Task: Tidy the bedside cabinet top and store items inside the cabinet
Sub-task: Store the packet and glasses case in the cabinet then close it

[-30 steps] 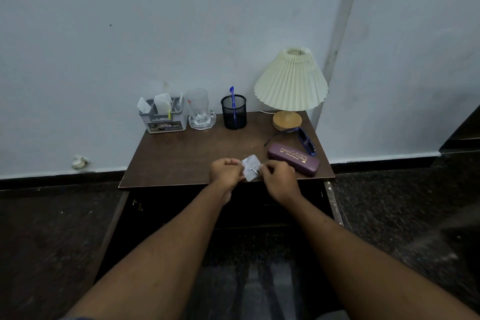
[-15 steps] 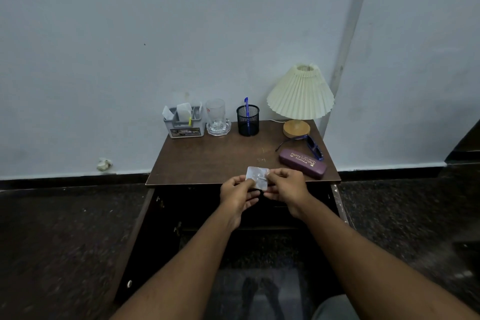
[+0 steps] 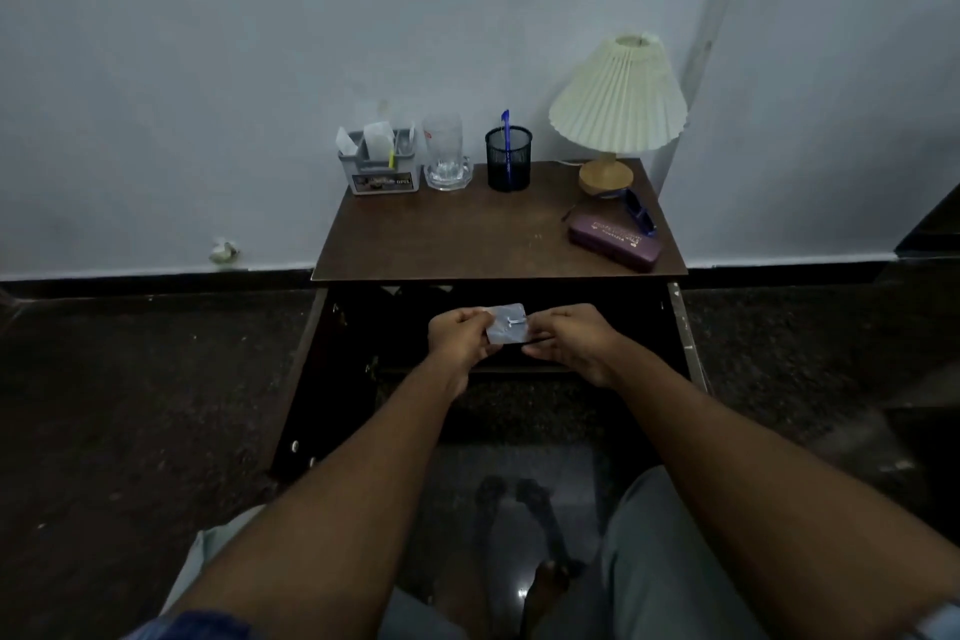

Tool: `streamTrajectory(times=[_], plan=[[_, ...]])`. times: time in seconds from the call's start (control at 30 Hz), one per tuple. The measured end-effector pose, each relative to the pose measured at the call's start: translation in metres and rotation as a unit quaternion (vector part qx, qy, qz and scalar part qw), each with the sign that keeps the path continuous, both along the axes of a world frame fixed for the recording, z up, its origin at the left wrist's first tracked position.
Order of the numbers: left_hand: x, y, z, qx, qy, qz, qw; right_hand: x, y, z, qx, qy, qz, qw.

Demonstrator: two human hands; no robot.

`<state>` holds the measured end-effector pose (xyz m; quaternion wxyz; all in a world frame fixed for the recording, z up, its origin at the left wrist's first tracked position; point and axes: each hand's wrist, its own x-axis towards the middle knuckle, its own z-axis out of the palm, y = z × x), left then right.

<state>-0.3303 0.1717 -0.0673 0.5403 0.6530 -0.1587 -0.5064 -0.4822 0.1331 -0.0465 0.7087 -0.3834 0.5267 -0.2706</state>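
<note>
My left hand (image 3: 460, 335) and my right hand (image 3: 569, 340) both pinch a small clear plastic packet (image 3: 509, 323) with a little metal piece inside, held in front of the open dark cabinet (image 3: 363, 327), below its brown top (image 3: 467, 234). On the top stand a grey organiser box (image 3: 379, 166), a glass mug (image 3: 445, 153), a black mesh pen cup (image 3: 509, 159) with a blue pen, and a lamp (image 3: 618, 99). A purple glasses case (image 3: 613, 242) lies at the right, blue glasses (image 3: 639, 213) behind it.
Both cabinet doors hang open, the left one (image 3: 296, 395) and the right one (image 3: 688, 333) flanking my arms. The wall rises right behind the cabinet. Dark speckled floor spreads on both sides. My knees and feet show at the bottom.
My hands with the packet have come off the cabinet top's front edge and down in front of the open cabinet. The view has pulled back and lower.
</note>
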Motion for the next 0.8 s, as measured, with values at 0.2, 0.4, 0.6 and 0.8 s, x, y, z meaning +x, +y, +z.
streamTrajectory(times=[0.2, 0.4, 0.6, 0.8], plan=[[-0.002, 0.005, -0.014, 0.007, 0.023, 0.005, 1.000, 0.004, 0.003, -0.016, -0.002, 0.023, -0.007, 1.000], [-0.003, -0.003, -0.030, 0.004, 0.041, 0.016, 0.999, 0.006, -0.010, -0.033, -0.003, 0.041, -0.015, 0.999], [0.000, -0.027, -0.054, 0.025, 0.033, 0.022, 0.999, 0.017, -0.035, -0.060, 0.001, 0.069, -0.043, 0.997], [0.005, -0.059, -0.088, 0.047, 0.022, 0.027, 0.998, 0.028, -0.064, -0.092, 0.003, 0.100, -0.062, 0.993]])
